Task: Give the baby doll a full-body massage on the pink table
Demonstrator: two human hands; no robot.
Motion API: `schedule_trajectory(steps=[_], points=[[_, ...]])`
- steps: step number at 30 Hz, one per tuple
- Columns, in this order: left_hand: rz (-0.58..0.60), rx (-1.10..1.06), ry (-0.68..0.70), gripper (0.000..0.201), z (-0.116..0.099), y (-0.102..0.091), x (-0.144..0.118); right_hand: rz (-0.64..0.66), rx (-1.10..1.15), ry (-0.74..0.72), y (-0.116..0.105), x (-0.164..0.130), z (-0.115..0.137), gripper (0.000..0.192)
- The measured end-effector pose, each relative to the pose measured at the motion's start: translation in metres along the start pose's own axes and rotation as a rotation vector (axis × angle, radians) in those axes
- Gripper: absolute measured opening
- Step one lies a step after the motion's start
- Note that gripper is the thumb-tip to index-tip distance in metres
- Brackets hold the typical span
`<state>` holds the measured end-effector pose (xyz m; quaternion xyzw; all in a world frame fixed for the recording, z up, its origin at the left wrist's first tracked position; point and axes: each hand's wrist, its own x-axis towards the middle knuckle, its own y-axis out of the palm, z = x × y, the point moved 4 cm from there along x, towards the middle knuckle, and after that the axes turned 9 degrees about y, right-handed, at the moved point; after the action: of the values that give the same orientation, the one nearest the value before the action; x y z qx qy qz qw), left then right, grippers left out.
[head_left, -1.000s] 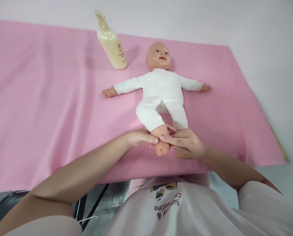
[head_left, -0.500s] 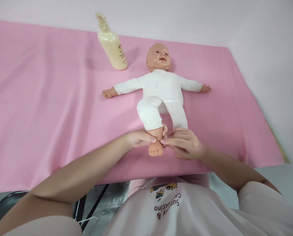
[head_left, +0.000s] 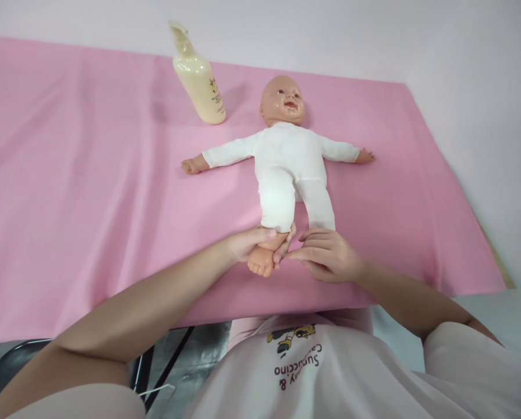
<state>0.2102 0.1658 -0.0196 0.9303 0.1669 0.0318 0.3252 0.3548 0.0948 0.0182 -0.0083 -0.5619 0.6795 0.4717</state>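
A baby doll (head_left: 282, 151) in a white bodysuit lies on its back, arms spread, legs pointing at me. My left hand (head_left: 250, 241) is closed around the lower leg on the left, thumb on top and fingers curling out from behind. The bare foot (head_left: 261, 262) of that leg tips to the left below my grip. My right hand (head_left: 328, 253) is bent over the end of the other leg (head_left: 319, 203) and covers its foot. The index finger reaches toward my left fingertips. Whatever my right fingers close on is hidden.
A pale yellow pump bottle (head_left: 201, 87) stands left of the doll's head. Pink cloth (head_left: 89, 174) with soft folds covers the table, its near edge just in front of my body. Part of a dark chair (head_left: 11, 366) shows at the lower left.
The held foot has turned and swung left, and its leg has straightened inward. My left thumb has shifted up the ankle. My right hand is nearly still, its index fingertip now off that foot.
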Motion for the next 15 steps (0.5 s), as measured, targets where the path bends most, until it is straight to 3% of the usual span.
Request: schedule_trajectory(steps=[6, 15], points=[[0.003, -0.079, 0.147, 0.064, -0.0020, 0.0027, 0.0027, -0.087, 0.078, -0.007, -0.0055, 0.0054, 0.0018, 0.024], [-0.043, -0.147, 0.165, 0.068, -0.0022, -0.0054, 0.0048, -0.149, 0.158, 0.142, -0.0072, 0.0076, -0.0057, 0.020]])
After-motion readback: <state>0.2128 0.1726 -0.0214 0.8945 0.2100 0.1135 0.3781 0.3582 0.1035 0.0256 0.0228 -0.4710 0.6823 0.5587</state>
